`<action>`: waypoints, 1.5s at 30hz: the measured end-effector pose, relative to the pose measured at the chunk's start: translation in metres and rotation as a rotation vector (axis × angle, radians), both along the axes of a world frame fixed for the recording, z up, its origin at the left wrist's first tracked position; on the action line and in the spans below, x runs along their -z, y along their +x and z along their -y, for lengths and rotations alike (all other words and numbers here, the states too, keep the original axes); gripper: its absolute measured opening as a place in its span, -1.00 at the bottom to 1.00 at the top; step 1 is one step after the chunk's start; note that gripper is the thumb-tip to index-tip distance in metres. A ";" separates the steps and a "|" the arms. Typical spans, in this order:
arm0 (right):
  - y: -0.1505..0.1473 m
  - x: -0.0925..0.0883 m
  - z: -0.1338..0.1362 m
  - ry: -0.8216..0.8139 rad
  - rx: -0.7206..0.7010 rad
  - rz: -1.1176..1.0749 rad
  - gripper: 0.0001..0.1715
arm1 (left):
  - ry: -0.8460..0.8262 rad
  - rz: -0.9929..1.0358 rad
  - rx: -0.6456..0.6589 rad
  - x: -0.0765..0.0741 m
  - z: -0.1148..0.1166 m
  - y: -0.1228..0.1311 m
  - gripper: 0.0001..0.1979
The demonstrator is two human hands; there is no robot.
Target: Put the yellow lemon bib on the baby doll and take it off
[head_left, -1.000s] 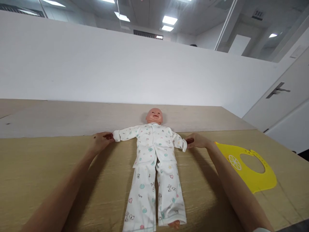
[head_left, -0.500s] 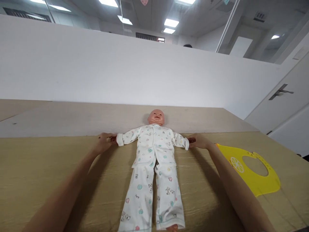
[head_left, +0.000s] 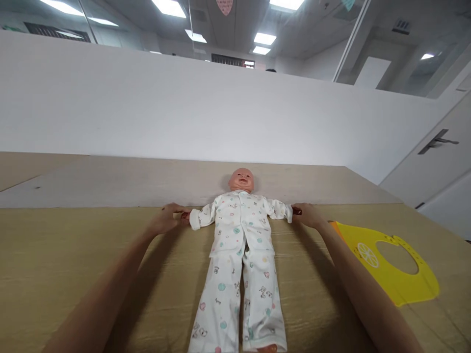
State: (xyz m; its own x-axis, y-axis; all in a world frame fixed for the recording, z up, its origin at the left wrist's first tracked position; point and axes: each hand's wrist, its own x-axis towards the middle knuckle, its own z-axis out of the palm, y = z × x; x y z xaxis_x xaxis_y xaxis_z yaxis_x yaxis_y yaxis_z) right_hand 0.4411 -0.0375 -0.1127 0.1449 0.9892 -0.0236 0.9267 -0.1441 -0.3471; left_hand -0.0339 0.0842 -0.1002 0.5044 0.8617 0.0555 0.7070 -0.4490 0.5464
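A baby doll (head_left: 241, 225) in white patterned pyjamas lies face up, its head toward the wall and both arms spread sideways. My left hand (head_left: 167, 219) is closed on the doll's hand at the left, just beyond the cuff. On the other side, my right hand (head_left: 307, 215) is closed on the doll's other hand, by the right cuff. The front of the jacket is closed, and the trouser legs run toward me. One foot (head_left: 268, 348) shows at the bottom edge; the other is out of sight.
A yellow bib (head_left: 390, 262) with a white citrus print lies on the table (head_left: 55, 255) beyond my right forearm. Behind the table rises a white wall (head_left: 206, 110) with glass above it. A door handle (head_left: 436, 141) is at the right.
The view has shifted slightly. The doll's sleeves lie a little differently, and more of its reddish hands shows between my fingers and the cuffs. Both hands remain at the doll's hands.
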 end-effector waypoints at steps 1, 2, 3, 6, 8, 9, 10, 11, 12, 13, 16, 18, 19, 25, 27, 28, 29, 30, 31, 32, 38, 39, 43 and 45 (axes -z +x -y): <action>0.000 0.000 0.000 -0.011 -0.031 -0.034 -0.69 | 0.017 0.005 -0.019 0.002 -0.002 0.000 -0.56; 0.001 0.000 0.001 -0.019 -0.069 -0.079 -0.66 | 0.037 0.008 -0.039 0.004 -0.003 -0.001 -0.56; 0.001 0.000 0.001 -0.025 -0.107 -0.130 -0.63 | 0.056 0.010 -0.056 0.006 -0.005 -0.002 -0.56; -0.001 -0.001 0.003 -0.051 -0.202 -0.263 -0.60 | 0.109 0.016 -0.078 0.013 -0.011 -0.003 -0.63; -0.002 -0.002 0.004 -0.084 -0.256 -0.327 -0.61 | 0.140 0.020 -0.100 0.016 -0.015 -0.005 -0.65; -0.003 -0.003 0.005 -0.105 -0.280 -0.352 -0.62 | 0.155 0.024 -0.126 0.018 -0.017 -0.005 -0.65; -0.003 -0.003 0.005 -0.128 -0.302 -0.376 -0.63 | 0.169 0.028 -0.160 0.020 -0.018 -0.006 -0.64; -0.003 -0.003 0.005 -0.150 -0.320 -0.404 -0.63 | 0.179 0.033 -0.200 0.022 -0.020 -0.006 -0.64; -0.003 -0.003 0.005 -0.171 -0.333 -0.433 -0.62 | 0.191 0.043 -0.241 0.024 -0.022 -0.007 -0.63; -0.002 -0.002 0.005 -0.188 -0.339 -0.461 -0.60 | 0.204 0.053 -0.272 0.026 -0.023 -0.008 -0.64; 0.000 0.001 0.004 -0.220 -0.338 -0.534 -0.50 | 0.238 0.087 -0.317 0.034 -0.027 -0.009 -0.69; 0.001 0.002 0.003 -0.232 -0.330 -0.551 -0.46 | 0.251 0.123 -0.316 0.038 -0.028 -0.009 -0.72; 0.001 0.002 0.003 -0.230 -0.327 -0.547 -0.45 | 0.252 0.143 -0.312 0.039 -0.028 -0.008 -0.73; -0.002 -0.001 0.005 -0.103 -0.220 -0.364 -0.51 | 0.194 0.181 -0.226 0.035 -0.022 -0.007 -0.71; -0.002 -0.002 0.004 -0.050 -0.176 -0.266 -0.51 | 0.157 0.206 -0.184 0.033 -0.020 -0.007 -0.69; -0.001 -0.002 0.004 -0.025 -0.156 -0.220 -0.51 | 0.143 0.224 -0.162 0.033 -0.020 -0.006 -0.68; 0.000 -0.001 0.003 -0.005 -0.137 -0.178 -0.51 | 0.128 0.242 -0.136 0.033 -0.019 -0.006 -0.67; 0.001 0.000 0.003 0.011 -0.121 -0.141 -0.51 | 0.114 0.254 -0.109 0.034 -0.019 -0.006 -0.67; 0.003 0.001 0.002 0.024 -0.108 -0.112 -0.52 | 0.101 0.257 -0.086 0.034 -0.019 -0.005 -0.67; 0.005 0.003 0.001 0.039 -0.096 -0.092 -0.53 | 0.082 0.252 -0.065 0.033 -0.018 -0.005 -0.67; 0.014 0.011 -0.004 0.053 -0.045 -0.101 -0.56 | -0.082 0.270 -0.004 0.027 -0.011 -0.004 -0.66; 0.014 0.012 -0.004 0.049 -0.029 -0.113 -0.55 | -0.098 0.282 -0.005 0.026 -0.010 -0.004 -0.65; 0.012 0.009 -0.002 0.005 -0.062 -0.176 -0.54 | -0.048 0.258 -0.045 0.029 -0.013 -0.004 -0.66; 0.008 0.005 0.001 -0.045 -0.145 -0.242 -0.54 | 0.025 0.221 -0.071 0.032 -0.016 -0.004 -0.66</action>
State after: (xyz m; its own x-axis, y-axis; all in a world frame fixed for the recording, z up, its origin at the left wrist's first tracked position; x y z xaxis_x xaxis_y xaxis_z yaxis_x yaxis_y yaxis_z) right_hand 0.4489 -0.0383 -0.1175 -0.0133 0.9963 -0.0846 0.8297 -0.0362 -0.5570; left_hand -0.0381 0.1005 -0.1321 0.4159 0.8914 0.1800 0.6014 -0.4181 0.6809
